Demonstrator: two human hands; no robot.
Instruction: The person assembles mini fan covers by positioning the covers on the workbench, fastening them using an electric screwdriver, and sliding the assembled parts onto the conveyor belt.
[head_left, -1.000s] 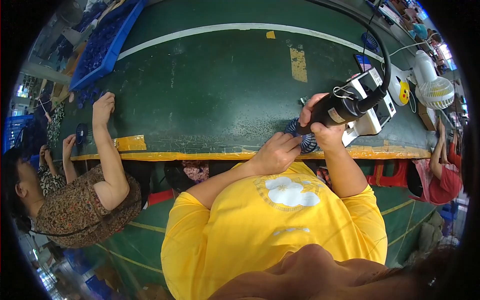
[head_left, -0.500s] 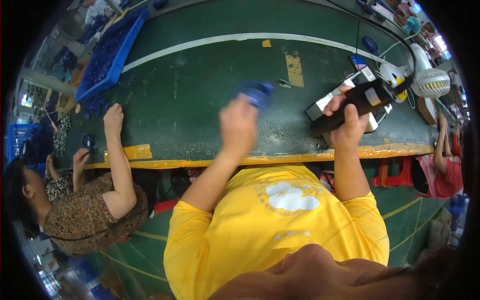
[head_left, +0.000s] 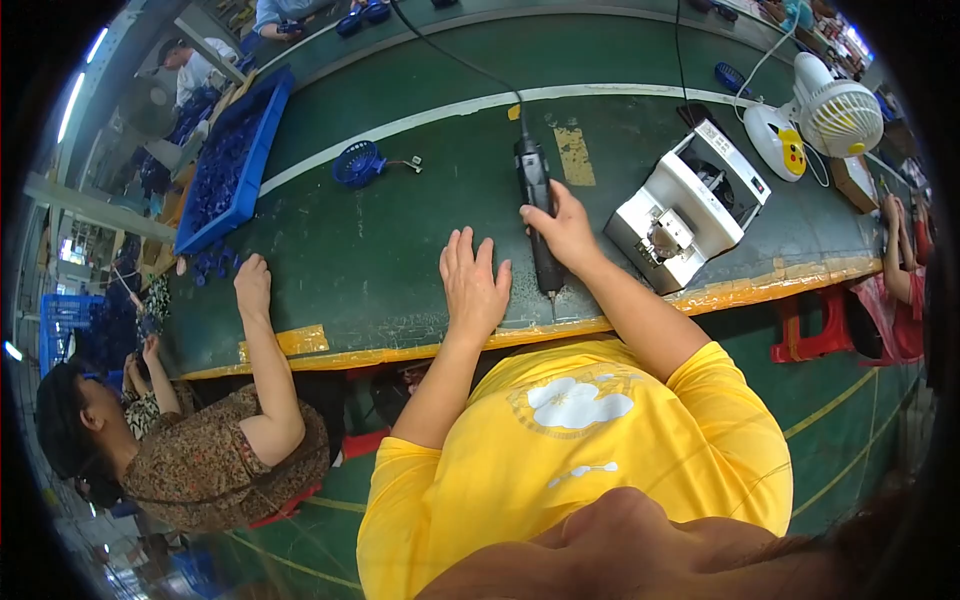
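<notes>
My left hand (head_left: pixel 474 285) lies flat on the green bench, fingers stretched out and holding nothing. Just right of it, my right hand (head_left: pixel 563 228) grips a black electric screwdriver (head_left: pixel 537 200), whose bit points toward the bench's near edge. A cable runs from the screwdriver's far end up and away. Beyond my left hand rests a round blue fan housing (head_left: pixel 357 165) with short wires ending in a small pale connector. To the right of my right hand stands a white screw feeder (head_left: pixel 668 220).
A blue tray (head_left: pixel 190 238) of blue parts sits at the far left, loose pieces beside it. A co-worker's forearm (head_left: pixel 268 340) rests on the bench at left. A white desk fan (head_left: pixel 838 118) stands far right; another blue fan piece (head_left: pixel 730 76) lies behind the feeder.
The blue fan housing has left my left hand and lies farther left on the bench. My right hand has brought the screwdriver left and down, away from over the screw feeder.
</notes>
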